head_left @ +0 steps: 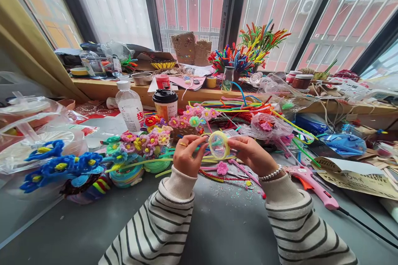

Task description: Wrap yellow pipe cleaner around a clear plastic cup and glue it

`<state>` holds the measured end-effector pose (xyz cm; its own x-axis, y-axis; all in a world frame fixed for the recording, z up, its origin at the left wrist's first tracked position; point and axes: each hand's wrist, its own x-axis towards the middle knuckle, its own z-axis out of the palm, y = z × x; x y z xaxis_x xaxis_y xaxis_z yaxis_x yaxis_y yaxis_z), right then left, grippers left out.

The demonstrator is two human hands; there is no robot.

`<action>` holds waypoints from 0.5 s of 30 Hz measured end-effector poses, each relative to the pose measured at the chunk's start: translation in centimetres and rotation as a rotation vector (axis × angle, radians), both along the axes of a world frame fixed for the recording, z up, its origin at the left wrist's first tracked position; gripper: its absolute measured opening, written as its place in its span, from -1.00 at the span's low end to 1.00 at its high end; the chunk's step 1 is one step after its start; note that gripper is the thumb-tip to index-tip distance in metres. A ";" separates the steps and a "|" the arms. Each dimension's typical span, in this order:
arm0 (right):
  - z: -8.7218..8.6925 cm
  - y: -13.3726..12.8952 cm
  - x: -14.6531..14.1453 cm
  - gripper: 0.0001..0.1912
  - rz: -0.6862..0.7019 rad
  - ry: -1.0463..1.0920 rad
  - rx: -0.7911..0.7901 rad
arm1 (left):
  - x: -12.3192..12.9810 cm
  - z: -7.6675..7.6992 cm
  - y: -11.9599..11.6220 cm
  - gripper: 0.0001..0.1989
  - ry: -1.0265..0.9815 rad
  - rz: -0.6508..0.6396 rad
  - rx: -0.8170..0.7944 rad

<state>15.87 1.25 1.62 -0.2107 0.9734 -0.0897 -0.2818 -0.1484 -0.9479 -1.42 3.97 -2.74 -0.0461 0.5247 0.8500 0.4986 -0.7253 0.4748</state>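
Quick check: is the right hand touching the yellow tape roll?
Touching. The head view shows the right hand gripping the yellow tape roll, its fingers against the roll's right side with no visible gap.

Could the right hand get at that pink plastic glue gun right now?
Probably, yes: the pink plastic glue gun lies close beside the black-striped white sleeve, with nothing visible on top. But the right hand holds a round, pale yellow tape roll, so it would likely need freeing first.

Craft workspace: glue gun (321,190), pipe-cleaner flowers (61,166)
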 end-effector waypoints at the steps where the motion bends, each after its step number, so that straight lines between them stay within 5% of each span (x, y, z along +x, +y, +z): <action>1: -0.1 0.1 -0.1 -0.77 0.000 -0.004 0.005 | 0.0 -0.1 0.0 -0.83 0.063 0.045 0.039; 5: -0.6 0.2 -0.3 -0.79 0.013 -0.035 0.033 | 0.0 -0.3 0.1 -0.85 0.256 0.181 0.170; 15: -0.9 0.3 -0.5 -0.80 0.008 -0.131 0.058 | 0.1 0.0 -0.3 -0.90 0.305 0.248 0.181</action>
